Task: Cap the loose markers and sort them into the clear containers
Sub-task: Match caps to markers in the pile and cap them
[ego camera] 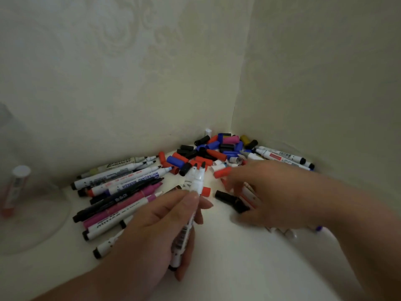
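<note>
Left hand (160,222) grips two uncapped markers (198,180), tips up; right hand (271,192) blurred, grip unclear, just beside, over loose caps (217,148) on desk (227,261).

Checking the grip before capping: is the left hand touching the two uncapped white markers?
Touching. In the head view the left hand holds both white markers, fingers curled round their barrels.

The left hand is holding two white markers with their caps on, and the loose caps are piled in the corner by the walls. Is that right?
Not quite. In the head view the left hand grips two white plastic markers, but their caps are off and the black tips are bare. The colourful loose caps are piled in the corner by the walls.
</note>
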### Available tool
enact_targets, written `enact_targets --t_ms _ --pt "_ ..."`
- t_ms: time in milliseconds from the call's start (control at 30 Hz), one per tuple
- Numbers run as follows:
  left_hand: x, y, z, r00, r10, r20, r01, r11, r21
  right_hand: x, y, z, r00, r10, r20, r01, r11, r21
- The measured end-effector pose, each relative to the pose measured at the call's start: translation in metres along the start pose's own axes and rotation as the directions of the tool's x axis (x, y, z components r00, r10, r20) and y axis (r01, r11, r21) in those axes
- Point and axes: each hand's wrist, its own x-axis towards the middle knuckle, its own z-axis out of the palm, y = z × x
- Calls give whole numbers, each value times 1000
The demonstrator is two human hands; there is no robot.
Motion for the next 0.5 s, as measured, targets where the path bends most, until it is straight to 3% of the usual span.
enact_targets --t_ms 67,133,267,367,433,500 --pt "1 0 -1 999 -33 4 33 999 -42 -4 0 -3 992 42 117 -42 999 -1" --pt "0 1 -1 999 -43 27 43 999 19 -1 -2 -1 983 60 175 -60 998 -2" --pt "0 4 0 998 -60 29 56 990 131 4 -2 3 988 42 151 -44 999 12" --pt "-2 4 -1 998 -69 5 68 984 164 2 10 4 999 26 34 -29 995 97" --pt "-5 5 -2 997 -73 35 65 981 181 2 18 4 995 38 -97 -7 953 302" --pt "-7 6 -3 993 -83 87 65 979 195 5 20 3 980 97 -175 27 801 597"
